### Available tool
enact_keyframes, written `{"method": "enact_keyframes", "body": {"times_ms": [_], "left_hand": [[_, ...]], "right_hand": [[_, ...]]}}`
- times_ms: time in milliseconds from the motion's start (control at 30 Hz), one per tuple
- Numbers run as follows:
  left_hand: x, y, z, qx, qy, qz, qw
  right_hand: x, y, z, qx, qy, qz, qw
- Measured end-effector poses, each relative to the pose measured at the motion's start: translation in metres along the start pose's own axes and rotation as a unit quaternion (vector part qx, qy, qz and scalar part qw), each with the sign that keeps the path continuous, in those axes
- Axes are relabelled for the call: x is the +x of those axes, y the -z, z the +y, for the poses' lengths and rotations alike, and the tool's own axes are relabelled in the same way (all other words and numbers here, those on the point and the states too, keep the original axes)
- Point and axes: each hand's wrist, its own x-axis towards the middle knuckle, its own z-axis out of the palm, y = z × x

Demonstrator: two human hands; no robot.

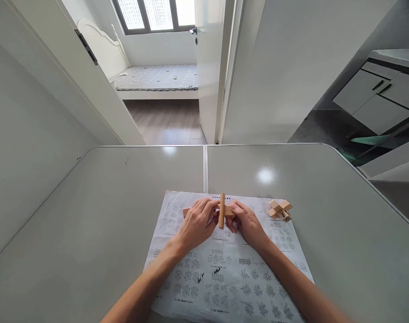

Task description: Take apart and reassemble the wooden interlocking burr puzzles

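Observation:
My left hand [200, 220] and my right hand [246, 222] are closed on wooden puzzle pieces [222, 214] above a printed sheet. One piece stands crosswise between the hands, long and narrow, with its length pointing away from me. Another piece runs sideways behind or through it; its left end [186, 211] sticks out past my left hand, and my right fingers grip its right end. Exactly how the pieces join is hidden by my fingers. To the right, an assembled wooden burr puzzle [280, 211] with dark numbers on it rests on the sheet's upper right corner.
The paper sheet [224, 269], printed with rows of assembly diagrams, lies on a grey table [90, 233] with a pale seam across it. Beyond the table's far edge are an open door [211, 67] and a bed [160, 78]. White cabinets [379, 92] stand at the right.

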Motion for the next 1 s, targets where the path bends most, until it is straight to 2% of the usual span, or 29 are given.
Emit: {"method": "enact_keyframes", "body": {"times_ms": [133,300,633,833,1000], "left_hand": [[-0.001,0.001,0.000,0.002,0.013,-0.012,1.000],[-0.002,0.003,0.000,0.008,0.003,-0.032,0.999],[-0.001,0.005,0.002,-0.005,0.013,-0.009,1.000],[-0.003,0.003,0.000,-0.011,0.012,-0.017,1.000],[-0.002,0.001,-0.001,-0.004,-0.001,-0.023,1.000]], "right_hand": [[0.003,0.004,0.005,0.079,-0.015,0.038,0.996],[0.003,0.004,0.001,0.115,-0.021,0.041,0.992],[0.008,0.012,-0.014,0.227,-0.137,-0.088,0.960],[0.008,0.014,-0.012,0.245,-0.147,-0.138,0.948],[0.007,0.014,-0.011,0.239,-0.144,-0.145,0.949]]}}
